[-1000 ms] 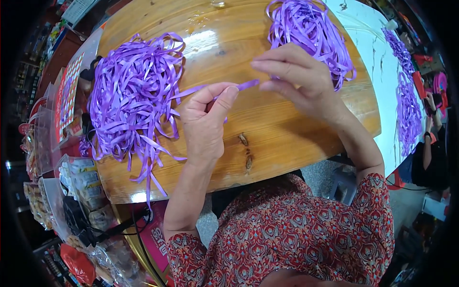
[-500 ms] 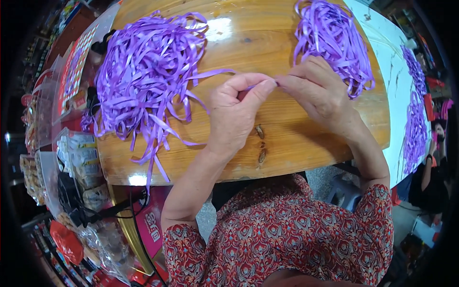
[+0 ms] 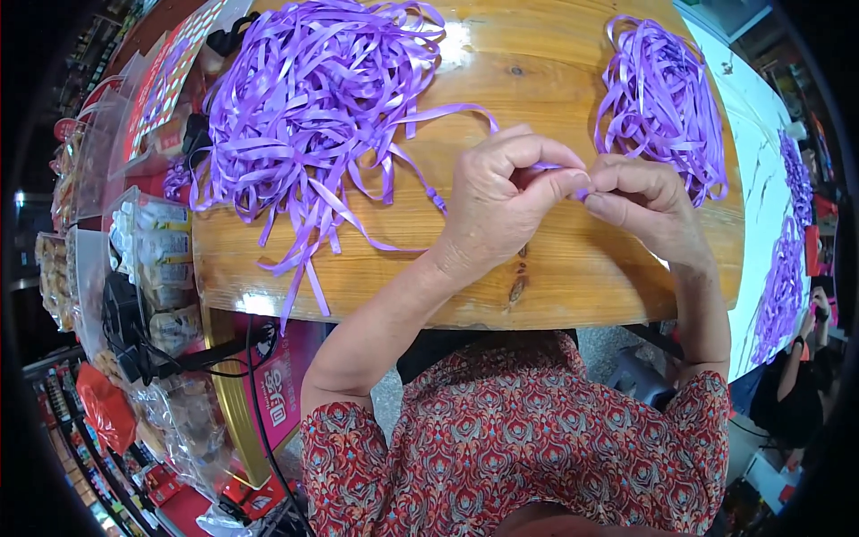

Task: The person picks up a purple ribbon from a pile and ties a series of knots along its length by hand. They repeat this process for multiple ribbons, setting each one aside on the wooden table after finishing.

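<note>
Above the wooden table [image 3: 510,45], my left hand [image 3: 510,197] and my right hand [image 3: 653,201] meet at the fingertips. Both are closed in a pinch on a narrow purple ribbon [image 3: 582,192], of which only a small piece shows between the fingers. A strand [image 3: 456,109] runs from the large tangled ribbon pile [image 3: 304,116] on the left to behind my left hand. Beside my left wrist lies a loose ribbon end with a small knot [image 3: 435,195]. A smaller ribbon pile [image 3: 662,98] rests beyond my right hand.
More purple ribbon [image 3: 783,286] lies on a white marbled surface [image 3: 747,134] at the right. Along the table's left side are clear plastic containers with packets [image 3: 161,259] and black cables [image 3: 134,322]. Another person's arm [image 3: 792,367] shows at the far right.
The view has shifted slightly. My right fingers have turned in against the left fingertips, with a bit of ribbon now visible there. The knotted end has come into sight beside my left wrist.
</note>
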A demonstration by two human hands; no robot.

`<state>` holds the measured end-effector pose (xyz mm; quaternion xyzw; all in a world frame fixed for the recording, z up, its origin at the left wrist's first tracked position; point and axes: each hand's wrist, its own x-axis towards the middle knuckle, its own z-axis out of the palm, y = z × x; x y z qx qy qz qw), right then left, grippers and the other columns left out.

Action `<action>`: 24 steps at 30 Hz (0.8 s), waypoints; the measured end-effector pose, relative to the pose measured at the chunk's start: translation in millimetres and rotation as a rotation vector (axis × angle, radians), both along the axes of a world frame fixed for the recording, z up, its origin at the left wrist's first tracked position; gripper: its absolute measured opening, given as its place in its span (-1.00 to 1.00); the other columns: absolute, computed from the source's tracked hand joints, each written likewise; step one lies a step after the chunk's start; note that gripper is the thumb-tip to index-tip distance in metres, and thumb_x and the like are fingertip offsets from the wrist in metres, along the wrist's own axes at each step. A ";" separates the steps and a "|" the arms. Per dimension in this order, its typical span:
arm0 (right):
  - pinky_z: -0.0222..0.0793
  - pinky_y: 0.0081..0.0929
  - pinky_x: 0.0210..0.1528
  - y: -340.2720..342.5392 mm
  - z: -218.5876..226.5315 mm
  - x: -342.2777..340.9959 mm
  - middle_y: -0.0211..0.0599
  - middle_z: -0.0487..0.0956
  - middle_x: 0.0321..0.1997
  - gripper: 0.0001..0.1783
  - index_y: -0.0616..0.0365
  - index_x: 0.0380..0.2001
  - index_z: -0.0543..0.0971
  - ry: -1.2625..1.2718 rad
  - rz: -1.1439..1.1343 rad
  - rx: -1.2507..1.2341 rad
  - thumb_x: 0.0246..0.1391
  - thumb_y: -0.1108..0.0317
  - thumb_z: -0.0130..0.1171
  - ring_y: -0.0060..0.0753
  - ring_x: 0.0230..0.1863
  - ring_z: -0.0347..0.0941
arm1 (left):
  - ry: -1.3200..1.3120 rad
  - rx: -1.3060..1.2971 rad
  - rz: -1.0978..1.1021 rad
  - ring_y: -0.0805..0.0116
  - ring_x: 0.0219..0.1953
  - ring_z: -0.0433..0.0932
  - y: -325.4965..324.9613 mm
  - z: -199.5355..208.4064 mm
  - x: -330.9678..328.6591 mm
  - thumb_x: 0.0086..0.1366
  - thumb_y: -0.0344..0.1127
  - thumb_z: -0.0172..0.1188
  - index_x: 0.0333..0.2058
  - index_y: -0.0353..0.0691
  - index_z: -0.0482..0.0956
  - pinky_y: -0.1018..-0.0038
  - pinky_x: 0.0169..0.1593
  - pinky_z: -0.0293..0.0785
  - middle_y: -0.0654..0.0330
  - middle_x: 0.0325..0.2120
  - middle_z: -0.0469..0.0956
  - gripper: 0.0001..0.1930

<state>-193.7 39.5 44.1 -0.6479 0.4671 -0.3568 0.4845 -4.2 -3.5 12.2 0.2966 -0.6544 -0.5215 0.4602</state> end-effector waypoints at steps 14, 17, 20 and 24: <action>0.35 -0.28 -0.24 -188.5 27.6 -29.4 -0.12 0.56 -0.26 -0.77 0.21 -0.31 0.59 0.753 -0.278 -1.290 -0.12 0.39 0.17 -0.11 -0.30 0.47 | 0.235 0.289 0.250 0.75 -0.57 0.18 -7.9 1.3 4.5 0.17 -0.45 0.20 -0.41 -0.32 0.58 0.76 -0.51 0.07 0.51 -0.61 0.36 -0.94; 0.33 -0.24 -0.26 -254.9 20.8 -39.7 -0.07 0.54 -0.33 -0.82 0.17 -0.40 0.59 0.750 -0.366 -1.254 -0.18 0.41 0.18 -0.01 -0.34 0.43 | 0.231 0.317 0.220 0.75 -0.54 0.21 -7.1 -0.7 5.3 0.17 -0.45 0.20 -0.40 -0.31 0.58 0.76 -0.48 0.12 0.50 -0.59 0.38 -0.94; 0.33 -0.27 -0.26 -289.0 24.0 -36.5 -0.10 0.56 -0.36 -0.81 0.16 -0.42 0.60 0.907 -0.412 -0.707 -0.13 0.30 0.20 -0.10 -0.34 0.45 | 0.268 0.373 0.201 0.75 -0.54 0.21 -4.8 1.9 6.0 0.17 -0.43 0.21 -0.40 -0.31 0.58 0.76 -0.48 0.11 0.50 -0.59 0.37 -0.93; 0.38 -0.18 -0.44 -309.6 26.4 -26.5 -0.09 0.53 -0.58 -0.79 0.11 -0.67 0.60 1.114 -0.475 -0.616 -0.10 0.32 0.04 -0.01 -0.52 0.44 | 0.273 0.441 0.186 0.76 -0.58 0.22 -6.0 6.4 10.7 0.13 -0.42 0.24 -0.40 -0.25 0.58 0.77 -0.53 0.07 0.50 -0.62 0.37 -0.94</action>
